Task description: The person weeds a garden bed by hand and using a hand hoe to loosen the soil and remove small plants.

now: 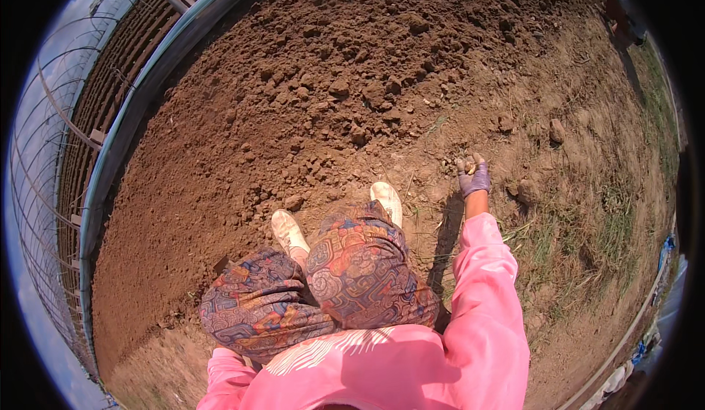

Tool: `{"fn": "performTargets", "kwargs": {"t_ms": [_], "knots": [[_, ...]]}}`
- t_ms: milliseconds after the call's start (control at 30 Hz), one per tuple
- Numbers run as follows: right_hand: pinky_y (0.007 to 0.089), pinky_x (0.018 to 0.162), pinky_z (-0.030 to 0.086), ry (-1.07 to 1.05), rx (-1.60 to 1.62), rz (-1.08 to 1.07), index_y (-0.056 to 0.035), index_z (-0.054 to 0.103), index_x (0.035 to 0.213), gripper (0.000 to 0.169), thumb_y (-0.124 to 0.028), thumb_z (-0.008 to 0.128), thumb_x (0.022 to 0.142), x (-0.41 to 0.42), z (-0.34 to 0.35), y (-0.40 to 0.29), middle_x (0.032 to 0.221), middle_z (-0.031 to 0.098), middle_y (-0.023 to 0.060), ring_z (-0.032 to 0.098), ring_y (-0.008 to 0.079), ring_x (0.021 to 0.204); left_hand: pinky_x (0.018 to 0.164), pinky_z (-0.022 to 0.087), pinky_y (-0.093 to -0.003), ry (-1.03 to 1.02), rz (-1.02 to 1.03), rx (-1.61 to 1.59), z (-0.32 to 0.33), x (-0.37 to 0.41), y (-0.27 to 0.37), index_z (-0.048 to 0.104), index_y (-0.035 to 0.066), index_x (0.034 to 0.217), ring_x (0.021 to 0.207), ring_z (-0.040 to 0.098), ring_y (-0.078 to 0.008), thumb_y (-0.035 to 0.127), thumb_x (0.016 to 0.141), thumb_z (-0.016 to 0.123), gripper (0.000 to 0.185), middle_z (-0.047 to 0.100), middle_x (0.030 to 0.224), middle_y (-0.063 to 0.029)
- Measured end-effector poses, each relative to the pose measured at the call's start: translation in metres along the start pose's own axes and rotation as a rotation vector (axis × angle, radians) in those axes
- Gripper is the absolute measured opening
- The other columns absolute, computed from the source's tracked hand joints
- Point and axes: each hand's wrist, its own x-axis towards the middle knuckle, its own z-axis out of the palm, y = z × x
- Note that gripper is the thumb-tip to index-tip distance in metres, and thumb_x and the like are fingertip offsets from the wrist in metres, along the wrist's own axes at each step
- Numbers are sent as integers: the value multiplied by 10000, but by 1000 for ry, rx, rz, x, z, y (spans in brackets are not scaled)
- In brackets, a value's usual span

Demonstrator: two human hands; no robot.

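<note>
My right hand (474, 176), in a purple glove with pale, dirt-stained fingers, reaches out at the end of a pink sleeve, palm up. Its fingers curl around a few small pale lumps (469, 166), too small to identify. Beside the fingertips, more small lumps lie on the dry soil. My left hand is out of view; only its pink sleeve (228, 370) shows at the lower left, beside my knee. Before me are my patterned trousers (363, 267) and two pale shoes (387, 201) on the ground.
Loose clods of brown soil (352, 79) spread ahead. Stones (557, 131) and grass (611, 228) are at the right. A plastic-covered greenhouse edge (118, 134) curves along the left, with hoops beyond. Another person (622, 16) is at the far upper right.
</note>
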Motion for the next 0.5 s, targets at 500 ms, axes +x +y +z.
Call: {"fn": "performTargets", "kwargs": {"t_ms": [500], "knots": [[487,883,444,69,-129,-28,-122,266,1328,636,-508,451,858,62,43,11,1307,357,129,421,301,1133,528,426,-248,-27,-32,324,63,35,66,571,36,1096,582,528,-131,175,890,472,268,586,735,-18]]}}
